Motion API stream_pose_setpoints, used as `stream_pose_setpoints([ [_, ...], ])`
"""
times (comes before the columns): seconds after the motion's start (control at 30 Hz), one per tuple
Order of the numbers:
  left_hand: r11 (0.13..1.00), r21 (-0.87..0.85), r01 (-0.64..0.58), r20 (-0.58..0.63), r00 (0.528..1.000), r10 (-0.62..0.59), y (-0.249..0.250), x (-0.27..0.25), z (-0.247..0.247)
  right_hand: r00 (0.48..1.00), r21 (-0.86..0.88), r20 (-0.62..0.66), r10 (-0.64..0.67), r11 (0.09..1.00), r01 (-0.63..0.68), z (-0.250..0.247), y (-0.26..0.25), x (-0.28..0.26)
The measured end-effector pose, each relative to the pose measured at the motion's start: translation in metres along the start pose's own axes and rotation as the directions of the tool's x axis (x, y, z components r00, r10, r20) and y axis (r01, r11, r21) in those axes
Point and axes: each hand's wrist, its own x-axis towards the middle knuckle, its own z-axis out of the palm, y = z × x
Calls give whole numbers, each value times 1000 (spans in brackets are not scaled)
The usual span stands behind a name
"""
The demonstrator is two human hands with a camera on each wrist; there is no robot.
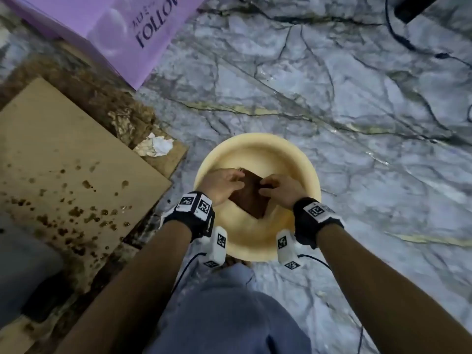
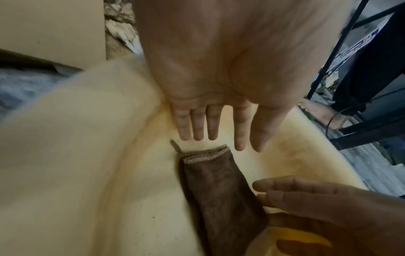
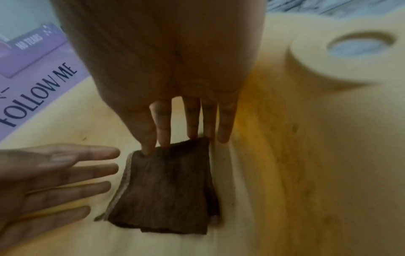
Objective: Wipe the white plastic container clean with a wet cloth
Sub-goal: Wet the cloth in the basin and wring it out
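White plastic container (image 1: 301,159) — a round cream-tinted basin — is sitting on the marble floor (image 1: 357,98), just beyond the person's knee in blue trousers (image 1: 229,310). Inside it, on the bottom, a folded brown cloth (image 1: 251,198) is lying flat. The left hand (image 1: 221,185) is reaching in from the left with its fingers (image 2: 212,124) straight and spread, grasping nothing, their tips just beside the cloth's stitched edge. The right hand (image 1: 282,189) is coming in from the right, fingers (image 3: 163,124) likewise extended — the tips are resting on the cloth's edge, not curling round it. To the left, a stained cardboard sheet (image 1: 63,154) is lying with crumpled paper (image 1: 155,145) at its far corner. Farther off, a purple box (image 1: 122,29) is showing the lettering "FOLLOW".
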Motion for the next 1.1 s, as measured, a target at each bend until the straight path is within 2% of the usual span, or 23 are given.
stream_pose_setpoints([
  [0.07,998,54,-11,-22,1000,12,-1,8,3,998,3,-58,-1,1000,1,1,4,7],
  [0.27,979,200,-27,-69,997,41,-13,23,14,994,27,-69,81,997,-79,15,13,18],
  [0.4,988,155,12,-116,993,6,-24,27,19,995,33,-78,70,997,-67,19,14,20],
  [0.5,997,30,70,-143,988,-65,-28,26,21,999,59,-47,27,998,-25,16,12,15],
  [0.6,995,50,86,-89,993,-81,-26,25,18,999,76,-33,-17,997,20,14,9,10],
  [0.67,994,107,33,-66,997,-26,-22,19,14,999,93,-27,-43,995,45,10,6,4],
  [0.73,990,140,-19,-97,995,33,-14,8,6,998,125,-13,-65,990,66,4,-2,-4],
  [0.87,988,109,-107,-157,980,124,7,-17,-16,993,218,12,-117,970,112,-13,-28,-26],
  [1.0,980,-7,-198,-235,953,191,35,-58,-51,968,228,-33,-250,941,251,-42,-76,-63],
  [1.1,941,-124,-315,-281,921,271,56,-100,-81,933,237,-65,-353,903,358,-60,-119,-100],
])
